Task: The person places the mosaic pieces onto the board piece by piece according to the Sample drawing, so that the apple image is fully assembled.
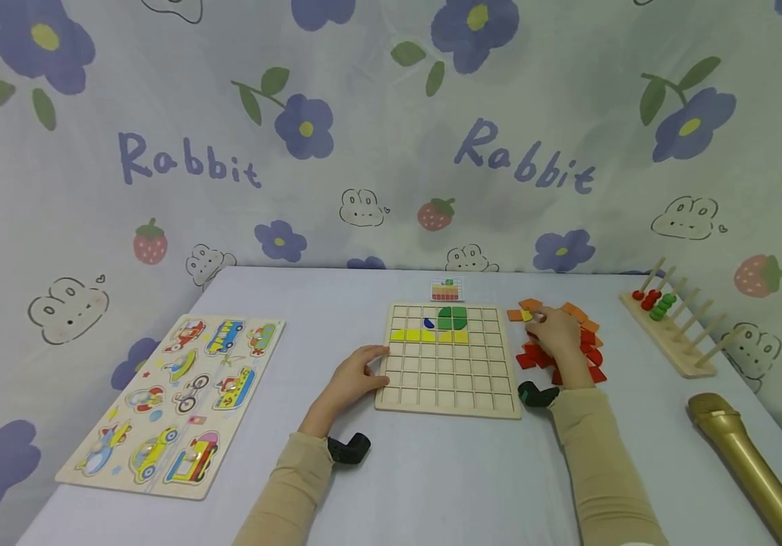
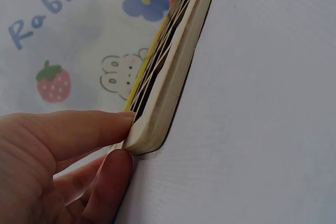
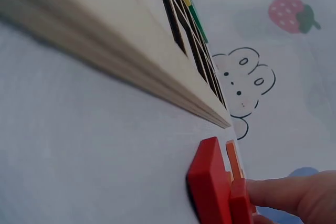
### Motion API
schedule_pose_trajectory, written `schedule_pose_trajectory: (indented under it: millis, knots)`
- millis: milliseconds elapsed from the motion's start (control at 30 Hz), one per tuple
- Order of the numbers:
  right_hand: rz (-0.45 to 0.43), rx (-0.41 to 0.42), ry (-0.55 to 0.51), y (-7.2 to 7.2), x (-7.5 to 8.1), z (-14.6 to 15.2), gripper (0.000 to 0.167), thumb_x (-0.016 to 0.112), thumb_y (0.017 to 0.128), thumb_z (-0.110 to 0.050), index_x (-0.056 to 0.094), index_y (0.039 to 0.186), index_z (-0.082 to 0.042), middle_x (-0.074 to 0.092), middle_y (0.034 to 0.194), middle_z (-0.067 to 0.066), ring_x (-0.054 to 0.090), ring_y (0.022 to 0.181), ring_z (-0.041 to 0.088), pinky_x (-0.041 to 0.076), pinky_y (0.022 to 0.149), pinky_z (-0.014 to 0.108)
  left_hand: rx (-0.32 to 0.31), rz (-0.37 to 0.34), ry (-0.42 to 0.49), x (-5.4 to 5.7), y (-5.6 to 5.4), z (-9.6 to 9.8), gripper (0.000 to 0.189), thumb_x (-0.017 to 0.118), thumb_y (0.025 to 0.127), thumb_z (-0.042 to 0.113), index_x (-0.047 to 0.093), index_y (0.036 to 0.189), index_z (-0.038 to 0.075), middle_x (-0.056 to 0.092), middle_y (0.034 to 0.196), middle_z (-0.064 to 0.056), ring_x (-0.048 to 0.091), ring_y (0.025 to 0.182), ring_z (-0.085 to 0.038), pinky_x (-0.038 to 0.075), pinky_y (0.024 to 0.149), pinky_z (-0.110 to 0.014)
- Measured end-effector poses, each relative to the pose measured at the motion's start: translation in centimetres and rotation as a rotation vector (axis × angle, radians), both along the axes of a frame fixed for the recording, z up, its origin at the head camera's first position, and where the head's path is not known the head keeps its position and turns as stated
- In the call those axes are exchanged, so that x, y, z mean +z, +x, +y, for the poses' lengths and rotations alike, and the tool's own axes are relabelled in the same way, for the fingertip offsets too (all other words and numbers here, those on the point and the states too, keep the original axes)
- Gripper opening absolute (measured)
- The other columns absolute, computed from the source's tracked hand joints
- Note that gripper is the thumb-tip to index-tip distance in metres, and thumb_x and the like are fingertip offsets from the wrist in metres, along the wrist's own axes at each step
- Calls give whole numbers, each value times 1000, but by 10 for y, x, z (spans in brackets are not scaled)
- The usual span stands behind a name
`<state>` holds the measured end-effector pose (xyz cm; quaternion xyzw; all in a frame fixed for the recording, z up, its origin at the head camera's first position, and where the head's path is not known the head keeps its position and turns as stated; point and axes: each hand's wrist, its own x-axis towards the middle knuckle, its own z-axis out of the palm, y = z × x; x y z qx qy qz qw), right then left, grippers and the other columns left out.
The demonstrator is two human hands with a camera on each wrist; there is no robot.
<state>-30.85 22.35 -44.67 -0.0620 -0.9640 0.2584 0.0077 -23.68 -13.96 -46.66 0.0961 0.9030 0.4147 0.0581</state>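
Note:
A square wooden grid board (image 1: 447, 379) lies in the middle of the table, bearing a row of yellow pieces (image 1: 412, 335), green rounded pieces (image 1: 452, 318) and a small blue piece (image 1: 428, 323). The index fingertip and thumb of my left hand (image 1: 356, 373) rest spaced apart against its left edge, near the front corner (image 2: 144, 142). My right hand (image 1: 557, 334) reaches over a pile of red pieces (image 1: 526, 361) and orange pieces (image 1: 575, 312). Its fingertips are right at a small yellow piece (image 1: 526, 315); whether they pinch it I cannot tell.
Behind the board stands a small pattern card (image 1: 447, 289). On the left lies a vehicle peg puzzle (image 1: 172, 394). At the right are a wooden peg rack (image 1: 670, 326) with red and green beads and a gold microphone (image 1: 745, 455). A printed cloth (image 1: 363, 91) hangs behind the table.

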Motion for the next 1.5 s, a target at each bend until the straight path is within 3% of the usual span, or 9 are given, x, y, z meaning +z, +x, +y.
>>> schedule_pose_trajectory:
  millis: [200, 433, 600, 767, 1100, 1233, 1333, 1500]
  knots:
    - [3, 15, 59, -4, -6, 1, 50, 56, 88, -26, 49, 132, -1, 57, 111, 28, 49, 102, 43, 35, 87, 52, 4, -6, 1, 1, 0, 0, 54, 71, 79, 15, 53, 130, 10, 46, 135, -8, 45, 68, -12, 39, 60, -27]
    - [49, -16, 28, -4, -10, 0, 39, 60, 85, -26, 58, 115, -1, 58, 99, 22, 50, 90, 38, 38, 77, 46, 1, -9, -7, 0, 0, 0, 55, 71, 79, 15, 53, 130, 10, 47, 135, -7, 45, 67, -12, 39, 59, -26]
    - [34, -50, 13, -3, -10, -1, 46, 63, 83, -31, 56, 116, 0, 56, 101, 23, 49, 93, 39, 39, 76, 46, -11, 3, -12, 0, 1, 0, 54, 71, 79, 14, 53, 130, 9, 47, 135, -9, 45, 67, -12, 39, 58, -25]
    - [47, -32, 45, -2, -10, 0, 45, 63, 83, -36, 57, 110, -1, 57, 99, 23, 50, 93, 41, 40, 76, 47, -8, 2, -8, 0, 0, 0, 54, 71, 79, 14, 53, 130, 9, 47, 134, -8, 45, 67, -12, 39, 58, -25]
    - [-68, -116, 91, 0, -1, -3, 48, 65, 81, -42, 60, 107, -2, 58, 105, 21, 52, 91, 38, 43, 67, 41, -2, 12, 5, 0, 0, -1, 54, 71, 79, 14, 54, 130, 9, 49, 133, -6, 45, 65, -12, 39, 57, -25]
    - [2, -77, -24, 1, -1, -5, 41, 67, 81, -28, 57, 109, 0, 60, 104, 20, 54, 91, 35, 41, 75, 43, -2, 13, 7, 0, 0, -1, 54, 71, 79, 15, 54, 130, 9, 48, 133, -7, 45, 66, -12, 39, 58, -26]
    - [51, -53, -175, 1, -2, -6, 40, 66, 82, -15, 53, 116, 1, 59, 108, 19, 54, 96, 33, 38, 81, 43, -5, 14, 11, 0, 0, -1, 54, 71, 79, 14, 54, 130, 9, 48, 133, -8, 45, 66, -12, 39, 59, -26]
    - [32, -28, -441, 0, 3, -8, 39, 62, 85, -14, 52, 120, 0, 56, 109, 17, 53, 90, 24, 43, 72, 31, -5, 16, 14, -1, 1, 0, 54, 71, 78, 14, 54, 130, 8, 49, 133, -8, 46, 66, -12, 40, 58, -26]
